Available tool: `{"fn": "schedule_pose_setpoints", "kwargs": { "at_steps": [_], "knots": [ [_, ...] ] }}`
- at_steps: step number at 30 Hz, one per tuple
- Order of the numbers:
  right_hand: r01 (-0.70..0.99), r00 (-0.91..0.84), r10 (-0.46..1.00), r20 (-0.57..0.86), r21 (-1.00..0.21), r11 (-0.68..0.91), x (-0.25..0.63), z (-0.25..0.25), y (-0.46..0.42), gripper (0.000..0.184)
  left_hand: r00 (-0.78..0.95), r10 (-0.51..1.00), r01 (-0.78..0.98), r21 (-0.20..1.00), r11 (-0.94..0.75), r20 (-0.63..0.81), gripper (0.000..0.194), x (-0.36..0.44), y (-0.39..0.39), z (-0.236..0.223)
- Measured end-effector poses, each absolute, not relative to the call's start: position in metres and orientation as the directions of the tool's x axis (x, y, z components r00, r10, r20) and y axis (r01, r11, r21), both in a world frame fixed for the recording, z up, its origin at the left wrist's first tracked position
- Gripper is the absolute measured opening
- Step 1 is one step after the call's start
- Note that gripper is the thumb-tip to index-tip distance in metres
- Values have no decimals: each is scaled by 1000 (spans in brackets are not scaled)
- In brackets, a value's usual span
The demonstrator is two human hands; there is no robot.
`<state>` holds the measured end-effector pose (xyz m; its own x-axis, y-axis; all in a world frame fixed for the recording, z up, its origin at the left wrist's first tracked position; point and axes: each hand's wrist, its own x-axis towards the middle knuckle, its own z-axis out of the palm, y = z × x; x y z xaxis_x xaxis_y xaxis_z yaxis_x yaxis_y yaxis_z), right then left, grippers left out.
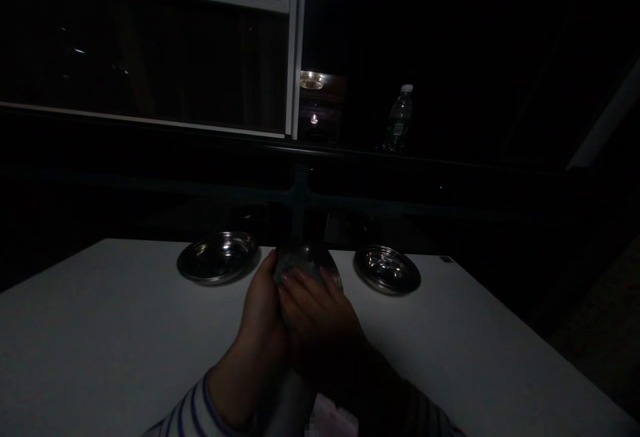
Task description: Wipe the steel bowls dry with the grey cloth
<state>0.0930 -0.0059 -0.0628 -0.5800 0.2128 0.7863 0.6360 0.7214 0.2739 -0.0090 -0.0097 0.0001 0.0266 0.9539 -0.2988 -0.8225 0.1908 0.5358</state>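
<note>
A round, shiny metal plate is tilted up at the middle of the table's far edge. My left hand grips it from the left side, thumb upward along the rim. My right hand lies across the plate's face with its fingers together, pressing what looks like a grey cloth against it. Dim light and the fingers hide most of the cloth and the plate's lower part. On the table, one metal dish sits left of my hands and another metal dish sits to the right.
The white table reaches out to both sides. Beyond it stands a plastic bottle with a white cap and green label, near a window frame. Something pale pink shows below my wrists. The surroundings are very dark.
</note>
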Motion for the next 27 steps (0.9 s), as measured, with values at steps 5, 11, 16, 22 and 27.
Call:
{"fn": "schedule_pose_setpoints", "kwargs": {
  "at_steps": [5,11,16,22,27],
  "knots": [
    [544,-666,163,728,324,774,94,-73,-6,42,-71,951,-808,577,122,-300,24,-34,-4,15],
    [550,-659,98,746,389,739,103,-76,2,39,-135,966,-809,587,22,-222,30,-30,-4,14],
    [561,-656,53,753,439,702,105,-67,-2,32,-112,971,-752,657,58,-213,20,-12,-10,1],
    [622,-563,45,825,387,680,103,-62,-4,30,-229,958,-635,772,-13,-172,23,-6,-14,-3],
    [682,-458,36,888,325,655,106,-55,-1,29,-181,979,-378,926,19,-95,50,-4,-13,-15]
  ]
}}
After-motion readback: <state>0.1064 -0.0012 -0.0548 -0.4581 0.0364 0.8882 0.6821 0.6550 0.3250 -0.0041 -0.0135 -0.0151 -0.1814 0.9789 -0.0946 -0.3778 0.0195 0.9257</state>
